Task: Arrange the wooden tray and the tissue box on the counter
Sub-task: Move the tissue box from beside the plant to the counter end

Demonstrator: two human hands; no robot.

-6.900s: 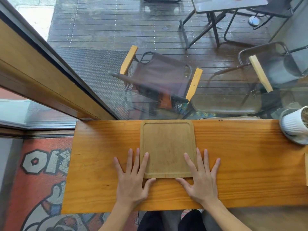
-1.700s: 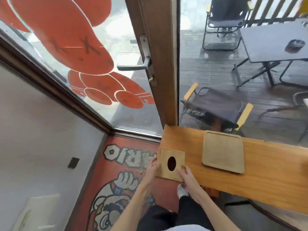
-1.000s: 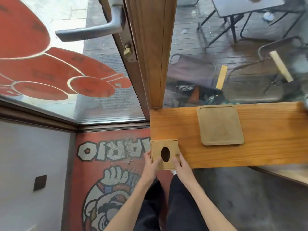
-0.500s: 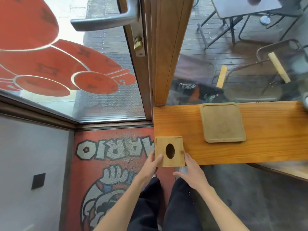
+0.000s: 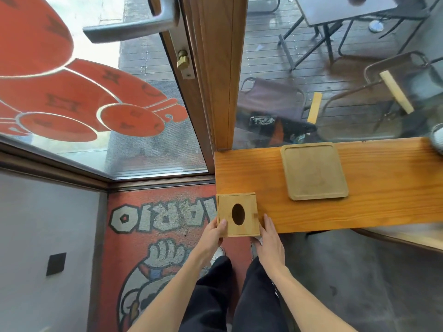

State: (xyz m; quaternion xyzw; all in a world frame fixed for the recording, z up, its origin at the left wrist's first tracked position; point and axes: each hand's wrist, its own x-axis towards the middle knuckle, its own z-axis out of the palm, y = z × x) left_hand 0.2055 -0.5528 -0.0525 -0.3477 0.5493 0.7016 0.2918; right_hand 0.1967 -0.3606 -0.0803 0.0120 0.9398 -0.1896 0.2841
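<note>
A square wooden tissue box point(image 5: 247, 207) with an oval hole in its top sits at the near left corner of the orange wooden counter point(image 5: 383, 209). My left hand point(image 5: 212, 237) grips its left side with the thumb on top. My right hand point(image 5: 269, 238) presses flat against its right side. A flat square wooden tray point(image 5: 314, 171) lies on the counter to the right of the box, against the window, apart from both hands.
A wooden door frame point(image 5: 215, 68) with a metal handle point(image 5: 134, 29) rises behind the counter's left end. Glass backs the counter, with chairs and a table outside. A white pot point(image 5: 438, 142) shows at the counter's far right. Painted red floor lies below.
The box has shifted slightly right and further over the counter's near left corner, held by both hands. My view has swung left from the tray since the earliest frame.
</note>
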